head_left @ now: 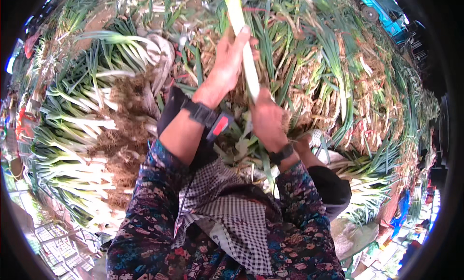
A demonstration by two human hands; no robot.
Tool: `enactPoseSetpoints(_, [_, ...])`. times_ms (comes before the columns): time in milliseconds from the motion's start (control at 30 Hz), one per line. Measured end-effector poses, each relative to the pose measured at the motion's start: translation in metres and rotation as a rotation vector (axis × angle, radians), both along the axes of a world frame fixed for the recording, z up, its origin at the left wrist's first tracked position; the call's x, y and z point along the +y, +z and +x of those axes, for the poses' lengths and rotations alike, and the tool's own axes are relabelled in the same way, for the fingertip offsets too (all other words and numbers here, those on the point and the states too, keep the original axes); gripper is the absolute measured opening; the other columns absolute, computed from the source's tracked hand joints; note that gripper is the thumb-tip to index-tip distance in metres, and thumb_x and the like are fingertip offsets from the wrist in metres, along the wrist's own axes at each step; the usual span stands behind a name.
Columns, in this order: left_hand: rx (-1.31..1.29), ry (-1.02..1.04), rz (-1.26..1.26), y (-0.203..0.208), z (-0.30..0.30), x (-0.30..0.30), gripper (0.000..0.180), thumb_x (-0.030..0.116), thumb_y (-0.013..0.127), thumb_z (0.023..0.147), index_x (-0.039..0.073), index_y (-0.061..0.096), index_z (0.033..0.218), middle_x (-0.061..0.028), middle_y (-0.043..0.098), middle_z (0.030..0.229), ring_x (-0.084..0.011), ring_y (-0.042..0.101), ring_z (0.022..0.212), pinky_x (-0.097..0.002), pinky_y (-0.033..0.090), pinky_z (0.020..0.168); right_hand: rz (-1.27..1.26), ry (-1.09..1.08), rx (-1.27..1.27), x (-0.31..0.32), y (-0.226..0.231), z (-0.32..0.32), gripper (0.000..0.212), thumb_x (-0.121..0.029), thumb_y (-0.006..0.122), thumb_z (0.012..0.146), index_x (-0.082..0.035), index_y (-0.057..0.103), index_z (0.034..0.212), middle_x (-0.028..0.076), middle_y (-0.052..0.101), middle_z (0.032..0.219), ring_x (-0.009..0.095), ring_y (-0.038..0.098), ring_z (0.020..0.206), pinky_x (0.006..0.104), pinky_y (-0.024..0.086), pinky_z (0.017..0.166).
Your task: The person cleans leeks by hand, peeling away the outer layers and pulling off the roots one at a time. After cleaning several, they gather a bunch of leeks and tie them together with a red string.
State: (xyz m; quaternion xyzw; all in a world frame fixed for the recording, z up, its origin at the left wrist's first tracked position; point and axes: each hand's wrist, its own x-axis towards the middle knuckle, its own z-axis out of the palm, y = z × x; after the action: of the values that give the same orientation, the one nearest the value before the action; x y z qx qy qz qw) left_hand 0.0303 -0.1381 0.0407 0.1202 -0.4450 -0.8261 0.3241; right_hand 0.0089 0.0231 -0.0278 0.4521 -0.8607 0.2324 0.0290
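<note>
A single long leek [249,62] with a white shaft slants across the top middle, its upper part running out of the picture. Around the shaft, higher up, my left hand [227,60] is closed. My right hand [268,119] grips the same leek at its lower white end, where the fingers hide the root end. Some brown root shows beside that hand. Below and between my forearms lie loose green leaves and peelings [244,147].
Cleaned leeks [82,120] with brown roots lie in a big heap at left. Untrimmed leeks [314,81] spread over the right and far side. A smaller pile [372,178] sits at lower right. A blue vehicle [382,14] stands at far right.
</note>
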Motion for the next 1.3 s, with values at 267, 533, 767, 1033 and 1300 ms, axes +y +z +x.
enactPoseSetpoints(267, [0.193,-0.336,0.276,-0.001,0.003,-0.040,0.046,0.051,0.051,0.092,0.007,0.056,0.107,-0.0009,0.051,0.070,-0.0116,0.047,0.053,-0.0233,0.038,0.045,-0.346,0.473,-0.890,0.018,0.017,-0.001,0.025,-0.019,0.060,0.091,0.003,0.052,0.101,0.009,0.051,0.074,0.017,0.050,0.065,0.0336,0.043,0.060])
enactPoseSetpoints(533, [0.398,-0.269,0.280,0.009,0.010,-0.049,0.050,0.052,0.052,0.090,0.004,0.053,0.103,0.0015,0.041,0.063,-0.0074,0.037,0.046,-0.0209,0.027,0.039,-0.325,0.242,-0.139,0.093,-0.004,0.039,0.012,-0.009,0.062,0.085,0.002,0.056,0.086,0.019,0.053,0.066,0.036,0.053,0.056,0.0390,0.042,0.051])
enactPoseSetpoints(767, [0.159,0.224,0.106,0.021,0.018,-0.067,0.048,0.051,0.043,0.096,0.005,0.052,0.108,0.0006,0.045,0.065,-0.0099,0.038,0.046,-0.0237,0.032,0.040,-0.120,0.243,-0.211,0.216,-0.086,0.054,0.010,-0.007,0.065,0.082,-0.002,0.058,0.077,0.017,0.055,0.066,0.033,0.055,0.055,0.0412,0.043,0.049])
enactPoseSetpoints(1033, [0.259,0.353,0.018,-0.004,0.012,-0.054,0.035,0.035,0.049,0.098,0.006,0.048,0.117,-0.0037,0.047,0.068,-0.0147,0.043,0.052,-0.0289,0.039,0.048,-0.403,0.067,-0.078,0.076,0.042,0.004,0.021,-0.002,0.057,0.085,0.003,0.056,0.106,0.020,0.059,0.100,0.035,0.058,0.093,0.0407,0.048,0.081])
enactPoseSetpoints(1300, [0.153,0.400,0.093,-0.017,-0.001,-0.025,0.033,0.039,0.051,0.096,0.007,0.043,0.105,-0.0057,0.052,0.076,-0.0157,0.053,0.066,-0.0323,0.049,0.059,-0.459,-0.094,0.228,-0.070,0.007,-0.013,0.017,-0.018,0.052,0.093,-0.001,0.055,0.091,0.018,0.057,0.085,0.037,0.058,0.076,0.0460,0.046,0.064])
